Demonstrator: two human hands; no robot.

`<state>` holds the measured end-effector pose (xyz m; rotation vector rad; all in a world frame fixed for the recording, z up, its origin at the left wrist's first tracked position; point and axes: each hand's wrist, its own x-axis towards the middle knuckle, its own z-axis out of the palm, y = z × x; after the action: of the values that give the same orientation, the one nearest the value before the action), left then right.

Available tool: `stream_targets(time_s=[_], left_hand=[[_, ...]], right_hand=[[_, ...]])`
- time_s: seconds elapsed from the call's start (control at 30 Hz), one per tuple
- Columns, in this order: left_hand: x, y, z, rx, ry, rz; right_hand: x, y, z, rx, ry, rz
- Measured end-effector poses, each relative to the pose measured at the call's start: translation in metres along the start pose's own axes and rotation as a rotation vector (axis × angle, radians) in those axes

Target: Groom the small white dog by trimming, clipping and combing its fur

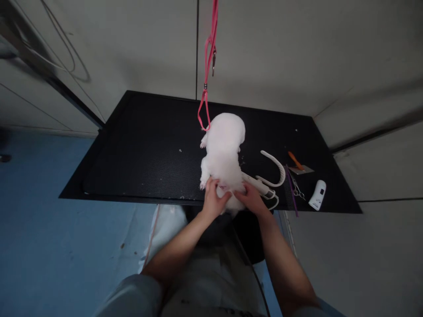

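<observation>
A small white dog [225,149] lies on the black grooming table [155,145], its paws out to the left. My left hand [213,198] holds the dog's near end from the left, thumb pressed into the fur beside a pinkish patch. From the right, my right hand [253,198] grips the same end, its thumb close to the other one. Fur and fingers hide what lies between them. Just beside my right hand lies a white corded clipper [259,185], partly covered by hand and dog.
A pink grooming loop [205,108] hangs over the dog's far left side. To the right lie a curved white cord [279,165], a purple comb [291,191], scissors [297,189], an orange-handled tool [295,160] and a white handheld device [317,195]. A dark pole [74,101] stands left.
</observation>
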<state>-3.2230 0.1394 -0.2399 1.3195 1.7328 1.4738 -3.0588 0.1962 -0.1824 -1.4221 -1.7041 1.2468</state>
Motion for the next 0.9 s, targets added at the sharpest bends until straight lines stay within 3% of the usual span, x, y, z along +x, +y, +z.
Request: stream_targets(time_s=[0.1,0.17,0.23,0.33,0.4,0.43,0.5,0.63,0.73,0.9], left_hand=[[0.017,0.021,-0.030,0.126,0.152,0.162],[0.034,0.052,-0.043,0.105,0.181,0.360],[0.051,0.087,-0.040,0.031,0.027,0.517],[0.066,0.123,-0.008,0.179,-0.420,0.505],[0.066,0.127,0.016,0.496,-0.704,0.426],[0.065,0.124,0.024,0.646,-0.787,0.394],[0.061,0.111,0.033,0.839,-0.834,0.358],[0.054,0.079,0.021,0.917,-0.641,0.250],[0.052,0.058,0.004,0.596,-0.411,0.040],[0.047,0.044,-0.014,0.062,-0.073,-0.354]], right_hand=[[-0.022,0.002,-0.003,-0.009,0.330,0.024],[-0.036,0.010,-0.001,0.066,0.374,0.143],[-0.040,0.021,0.005,0.192,0.282,0.239],[-0.029,0.032,0.014,0.310,0.266,0.214],[-0.020,0.032,0.017,0.324,0.338,0.145],[-0.018,0.028,0.017,0.321,0.368,0.108],[-0.020,0.016,0.019,0.321,0.399,0.033],[-0.043,-0.015,0.034,0.135,0.324,-0.243],[-0.055,-0.020,0.047,-0.040,0.259,-0.449],[-0.031,0.012,0.056,0.219,0.441,-0.200]])
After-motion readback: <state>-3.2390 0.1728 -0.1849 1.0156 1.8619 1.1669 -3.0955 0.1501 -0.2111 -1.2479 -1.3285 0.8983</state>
